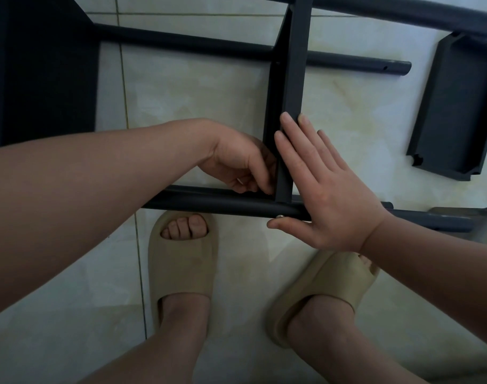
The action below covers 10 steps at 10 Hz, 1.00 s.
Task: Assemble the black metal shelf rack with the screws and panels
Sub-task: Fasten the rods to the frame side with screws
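Note:
A black shelf panel stands on edge between the rack's black tubes, its near end meeting the near tube. My left hand curls against the panel's left side at that joint, fingertips pinched at the corner; what they pinch is hidden. My right hand lies flat and spread against the panel's right side, thumb under the tube. A small silver screw head sticks out of the tube beside my thumb. The middle tube and far tube cross the panel further away.
A loose black shelf panel lies on the pale tile floor at the right. A dark mounted panel fills the upper left. My feet in beige slippers stand just under the near tube. A grey object is at the right edge.

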Each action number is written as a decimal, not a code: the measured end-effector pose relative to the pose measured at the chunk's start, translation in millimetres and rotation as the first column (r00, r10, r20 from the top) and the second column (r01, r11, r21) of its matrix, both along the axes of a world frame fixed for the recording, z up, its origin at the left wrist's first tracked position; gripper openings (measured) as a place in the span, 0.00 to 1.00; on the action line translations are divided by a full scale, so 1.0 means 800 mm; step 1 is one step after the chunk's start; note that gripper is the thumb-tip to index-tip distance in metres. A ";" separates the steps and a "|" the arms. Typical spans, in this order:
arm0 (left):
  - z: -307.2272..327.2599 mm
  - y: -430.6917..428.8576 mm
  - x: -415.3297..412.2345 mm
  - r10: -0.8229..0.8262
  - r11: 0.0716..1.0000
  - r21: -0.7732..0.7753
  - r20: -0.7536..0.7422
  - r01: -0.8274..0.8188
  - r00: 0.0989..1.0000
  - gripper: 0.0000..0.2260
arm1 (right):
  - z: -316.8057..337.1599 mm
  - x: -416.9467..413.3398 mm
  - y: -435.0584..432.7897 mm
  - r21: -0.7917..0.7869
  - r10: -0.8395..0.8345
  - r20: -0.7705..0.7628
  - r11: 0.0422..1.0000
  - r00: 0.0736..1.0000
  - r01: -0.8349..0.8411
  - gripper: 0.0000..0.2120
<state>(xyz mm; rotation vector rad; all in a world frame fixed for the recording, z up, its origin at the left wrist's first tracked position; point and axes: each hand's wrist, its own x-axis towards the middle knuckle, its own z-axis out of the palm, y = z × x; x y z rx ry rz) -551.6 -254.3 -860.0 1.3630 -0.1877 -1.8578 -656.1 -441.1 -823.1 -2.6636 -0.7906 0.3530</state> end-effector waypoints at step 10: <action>0.002 -0.004 -0.003 0.047 0.999 -0.026 0.010 -0.047 0.999 0.11 | 0.003 0.001 0.001 -0.009 -0.001 -0.013 1.000 1.000 0.000 0.49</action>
